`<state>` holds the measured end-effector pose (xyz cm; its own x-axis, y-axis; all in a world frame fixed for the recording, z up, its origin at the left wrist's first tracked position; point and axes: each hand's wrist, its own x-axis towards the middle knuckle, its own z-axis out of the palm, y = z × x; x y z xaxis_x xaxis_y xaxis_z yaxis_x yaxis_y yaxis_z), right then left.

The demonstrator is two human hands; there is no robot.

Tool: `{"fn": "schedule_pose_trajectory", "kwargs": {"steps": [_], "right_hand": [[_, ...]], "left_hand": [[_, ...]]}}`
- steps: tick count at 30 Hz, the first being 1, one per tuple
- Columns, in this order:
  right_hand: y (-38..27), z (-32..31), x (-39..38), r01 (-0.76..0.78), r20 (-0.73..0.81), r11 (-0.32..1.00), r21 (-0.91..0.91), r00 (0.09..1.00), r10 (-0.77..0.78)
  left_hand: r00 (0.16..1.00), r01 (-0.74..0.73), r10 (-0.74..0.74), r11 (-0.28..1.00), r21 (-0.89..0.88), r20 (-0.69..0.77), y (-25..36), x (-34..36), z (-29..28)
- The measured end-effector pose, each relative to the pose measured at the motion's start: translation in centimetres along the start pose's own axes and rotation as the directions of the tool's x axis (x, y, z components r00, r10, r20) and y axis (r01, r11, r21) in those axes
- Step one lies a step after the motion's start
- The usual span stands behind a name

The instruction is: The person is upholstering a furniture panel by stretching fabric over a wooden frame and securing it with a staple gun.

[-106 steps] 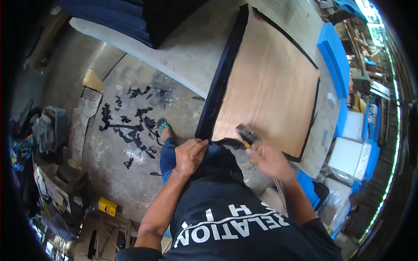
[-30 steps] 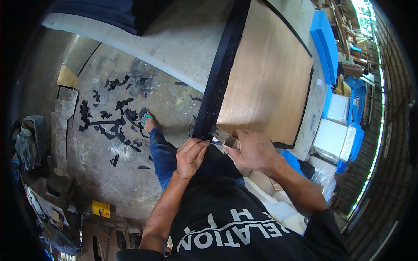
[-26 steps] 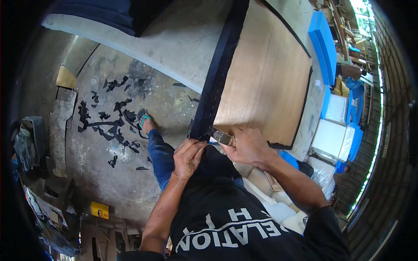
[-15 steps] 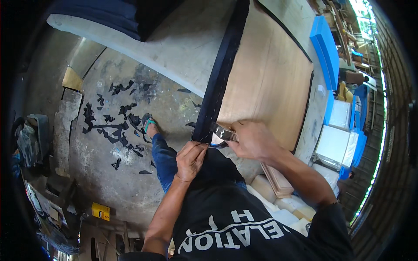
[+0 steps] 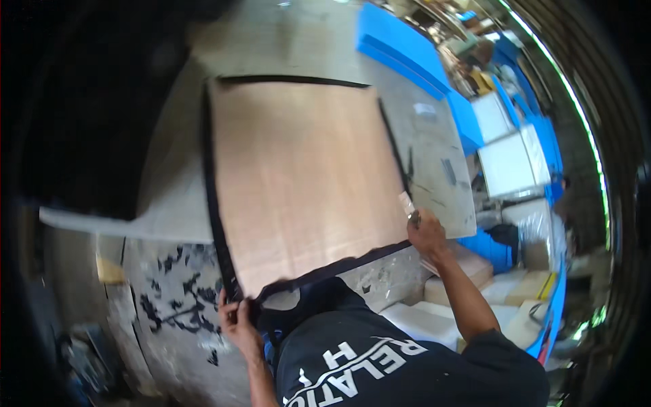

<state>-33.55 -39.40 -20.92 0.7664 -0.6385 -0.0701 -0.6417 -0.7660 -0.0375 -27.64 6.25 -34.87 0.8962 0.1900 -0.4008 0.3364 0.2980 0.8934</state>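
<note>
A tan wooden panel [image 5: 305, 176], edged all round with folded black fabric [image 5: 211, 169], lies on a pale tabletop with its near edge reaching toward my body. My left hand [image 5: 237, 324] is closed on the panel's near left corner, its fingers pinching the fabric there. At the near right corner my right hand [image 5: 427, 236] grips a shiny metal staple gun [image 5: 407, 205], partly hidden by the fingers and blurred. Along the near side the fabric has an uneven inner edge.
Dark fabric [image 5: 88, 129] drapes over the table's left part. Blue foam slabs [image 5: 403, 47] lie along the far right edge, with wrapped white blocks [image 5: 512, 163] beyond. Black scraps [image 5: 180, 292] litter the concrete floor at left. Stacked boards [image 5: 461, 268] sit low at right.
The panel has turned and now lies squarer before me. My right hand has moved with the staple gun from the left strip to the near right corner. My left hand has shifted left and down.
</note>
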Motion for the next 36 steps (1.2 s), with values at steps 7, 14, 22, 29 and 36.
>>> {"fn": "schedule_pose_trajectory", "kwargs": {"steps": [7,14,22,29,36], "right_hand": [[22.7,9.0,11.3,-0.260,-0.321,0.927,-0.272,0.932,0.167],[18.6,11.4,21.1,0.140,0.031,0.925,0.353,0.986,-0.161],[18.1,11.6,24.2,-0.175,0.264,0.959,0.222,0.958,0.113],[17.2,11.2,24.9,-0.510,0.352,0.735,0.448,0.856,0.379],[17.2,12.7,27.9,-0.262,0.048,0.965,0.016,0.964,0.261]], "left_hand": [[0.979,-0.172,0.175,0.984,0.035,-0.105,0.7,-1.0,7.6],[0.969,-0.212,0.241,0.924,0.317,-0.052,0.9,3.4,10.7],[0.954,-0.252,0.299,0.823,0.509,-0.011,0.8,4.4,8.9],[0.986,-0.129,0.152,0.957,0.261,-0.067,1.0,4.1,10.0],[0.983,-0.128,0.149,0.977,0.172,-0.110,2.4,4.1,10.7]]}}
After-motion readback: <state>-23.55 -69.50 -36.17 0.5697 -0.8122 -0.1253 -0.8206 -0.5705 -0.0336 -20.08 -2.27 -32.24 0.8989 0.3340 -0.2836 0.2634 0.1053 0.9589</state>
